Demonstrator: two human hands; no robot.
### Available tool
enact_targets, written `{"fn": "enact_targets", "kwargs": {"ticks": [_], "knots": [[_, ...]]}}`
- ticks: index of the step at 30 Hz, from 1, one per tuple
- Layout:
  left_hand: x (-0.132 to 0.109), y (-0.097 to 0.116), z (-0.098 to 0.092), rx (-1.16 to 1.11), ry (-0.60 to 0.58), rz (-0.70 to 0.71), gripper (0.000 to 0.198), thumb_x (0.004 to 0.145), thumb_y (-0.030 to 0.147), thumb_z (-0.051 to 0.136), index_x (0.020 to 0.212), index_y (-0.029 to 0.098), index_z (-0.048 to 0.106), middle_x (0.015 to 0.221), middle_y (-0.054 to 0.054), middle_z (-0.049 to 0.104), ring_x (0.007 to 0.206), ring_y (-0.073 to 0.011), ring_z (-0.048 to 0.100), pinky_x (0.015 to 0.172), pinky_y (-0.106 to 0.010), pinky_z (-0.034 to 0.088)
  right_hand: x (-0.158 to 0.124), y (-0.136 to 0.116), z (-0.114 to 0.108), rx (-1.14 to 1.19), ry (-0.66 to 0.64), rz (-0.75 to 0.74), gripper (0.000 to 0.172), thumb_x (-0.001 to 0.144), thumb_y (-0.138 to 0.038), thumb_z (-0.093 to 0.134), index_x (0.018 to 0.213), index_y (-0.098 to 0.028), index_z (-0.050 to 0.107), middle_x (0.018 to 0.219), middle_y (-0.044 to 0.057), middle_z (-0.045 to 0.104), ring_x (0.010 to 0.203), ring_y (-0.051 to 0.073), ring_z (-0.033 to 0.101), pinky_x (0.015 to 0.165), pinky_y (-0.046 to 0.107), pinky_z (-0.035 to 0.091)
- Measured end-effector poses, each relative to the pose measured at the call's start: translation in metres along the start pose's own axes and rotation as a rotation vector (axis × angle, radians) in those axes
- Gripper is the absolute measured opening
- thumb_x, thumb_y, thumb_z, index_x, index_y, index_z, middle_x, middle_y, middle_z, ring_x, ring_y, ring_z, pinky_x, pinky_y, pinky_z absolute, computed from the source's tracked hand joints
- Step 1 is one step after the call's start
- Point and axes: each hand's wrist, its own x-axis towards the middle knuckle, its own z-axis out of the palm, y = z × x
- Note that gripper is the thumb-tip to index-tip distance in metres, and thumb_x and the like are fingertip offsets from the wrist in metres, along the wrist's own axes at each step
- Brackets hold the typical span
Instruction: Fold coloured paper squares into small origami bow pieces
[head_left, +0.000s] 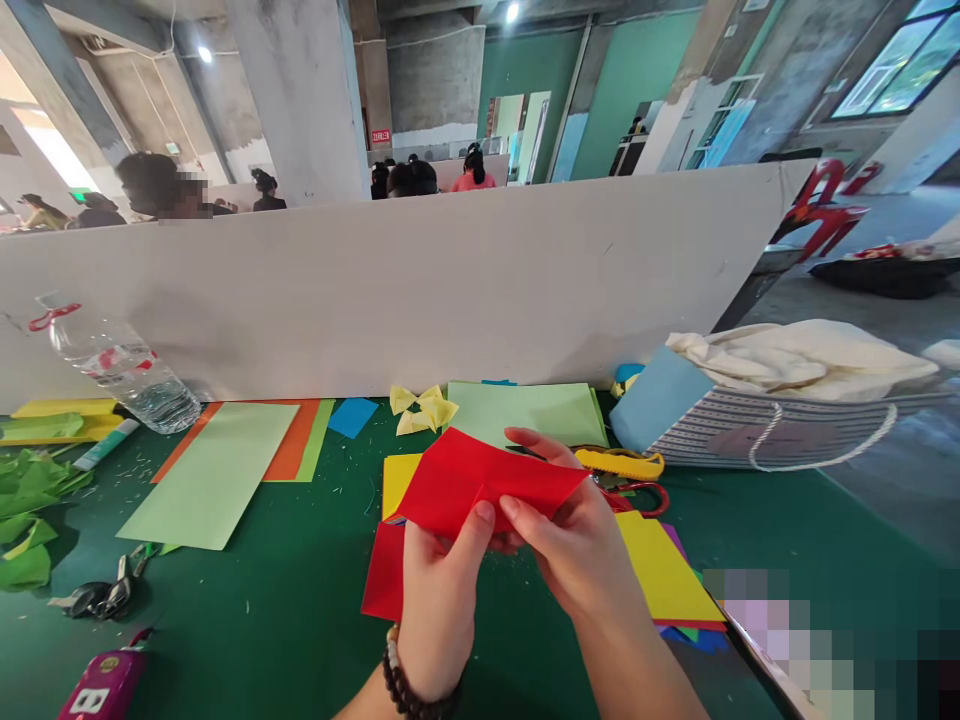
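A folded sheet of red paper is held up between both hands over the green table. My left hand, a beaded bracelet at its wrist, pinches the lower left edge with its thumb on top. On the other side my right hand grips the right part, thumb near the middle crease and fingers behind. Both thumbs nearly meet at the crease. Beneath and beside the hands lie more red paper and a stack of yellow paper. Red-handled scissors and a yellow cutter lie just beyond my right hand.
A white partition closes the table's far side. A tilted water bottle, pale green sheets, keys and green scraps are at left. A folded yellow paper piece lies behind; a paper bag stands at right.
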Motion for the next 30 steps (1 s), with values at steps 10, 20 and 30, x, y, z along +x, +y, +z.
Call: {"fn": "enact_targets", "kwargs": {"ticks": [10,20,30], "knots": [[-0.001,-0.001,0.004,-0.05,0.153,-0.01,0.039,0.057,0.034,0.088,0.084,0.016,0.067,0.081,-0.003,0.073,0.078,-0.0188,0.07,0.068,-0.026,0.057,0.0,0.002,0.005,0.008,0.058,-0.055,0.048,0.068,-0.034,0.077,0.112,-0.025,0.062,0.086,0.004,0.068,0.068,0.018,0.065,0.049,0.027,0.054],[0.003,0.0,0.002,-0.104,0.346,0.063,0.044,0.051,0.034,0.089,0.083,0.015,0.066,0.079,-0.003,0.072,0.074,-0.015,0.067,0.07,-0.025,0.055,0.001,0.012,0.015,0.082,-0.079,-0.014,0.019,0.073,-0.036,0.075,0.087,-0.022,0.071,0.08,0.002,0.071,0.068,0.015,0.063,0.065,0.028,0.054],[0.004,-0.002,0.001,-0.078,0.339,0.065,0.04,0.051,0.036,0.089,0.073,0.015,0.064,0.072,-0.002,0.068,0.069,-0.014,0.064,0.068,-0.026,0.054,0.003,0.011,0.012,0.12,-0.029,0.04,0.026,0.067,-0.037,0.08,0.06,-0.019,0.062,0.06,-0.003,0.06,0.054,0.008,0.047,0.053,0.022,0.041]]}}
